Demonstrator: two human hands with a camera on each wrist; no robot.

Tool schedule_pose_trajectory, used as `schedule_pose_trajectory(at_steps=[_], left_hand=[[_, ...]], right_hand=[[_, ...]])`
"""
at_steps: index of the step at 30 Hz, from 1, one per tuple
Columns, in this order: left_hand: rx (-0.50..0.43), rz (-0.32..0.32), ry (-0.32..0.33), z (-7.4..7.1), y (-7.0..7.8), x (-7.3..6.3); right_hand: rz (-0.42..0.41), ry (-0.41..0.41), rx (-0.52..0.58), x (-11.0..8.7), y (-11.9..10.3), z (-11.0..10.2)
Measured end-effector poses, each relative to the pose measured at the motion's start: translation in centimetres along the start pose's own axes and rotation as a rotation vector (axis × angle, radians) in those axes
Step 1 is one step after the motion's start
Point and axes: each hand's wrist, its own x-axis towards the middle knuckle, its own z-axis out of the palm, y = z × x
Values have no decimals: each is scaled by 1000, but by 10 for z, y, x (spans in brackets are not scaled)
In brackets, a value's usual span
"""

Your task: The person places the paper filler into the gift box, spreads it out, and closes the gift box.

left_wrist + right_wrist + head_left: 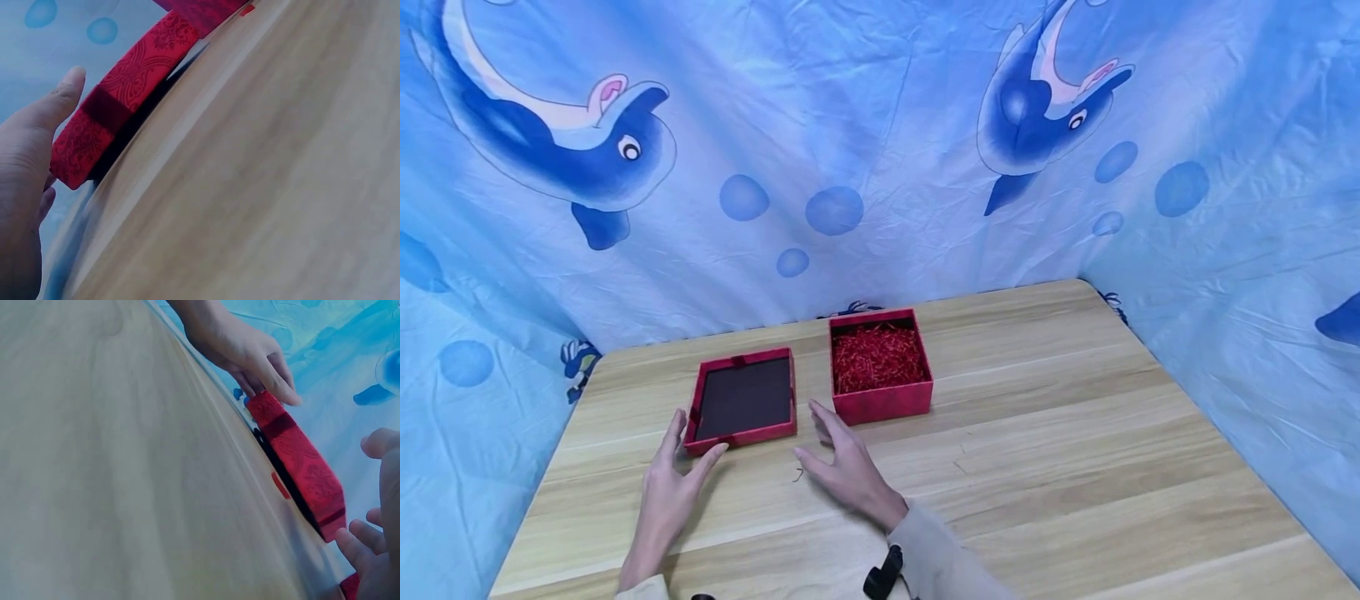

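Note:
A shallow red patterned box lid (pixel 745 396) lies inside up, its lining black, on the left part of the table. My left hand (pixel 666 492) is at its near left corner, fingers along the left side and thumb spread toward the near edge. In the left wrist view the thumb (pixel 70 87) points up past the lid's end (pixel 131 81). My right hand (pixel 850 475) is off the lid's near right corner, thumb and fingers apart, holding nothing. Behind that hand stands a deeper red box (pixel 883 400) filled with red paper shreds (pixel 880 358).
The wood-grain table (pixel 1075 442) extends far to the right. A small dark red shred (pixel 798 475) lies between my hands. A blue cloth with dolphins (pixel 880 150) hangs behind the table and along both sides. A black wrist strap (pixel 883 573) is on my right sleeve.

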Motion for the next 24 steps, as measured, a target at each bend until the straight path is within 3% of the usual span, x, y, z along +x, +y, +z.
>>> schedule_pose_trajectory(at_steps=[12, 19, 24], left_hand=[[54, -35, -14, 1, -12, 5], [143, 32, 22, 4, -16, 6], [120, 42, 55, 5, -16, 6]], right_hand=[[88, -22, -80, 34, 7, 18], [121, -61, -116, 47, 11, 25], [101, -76, -113, 50, 10, 29]])
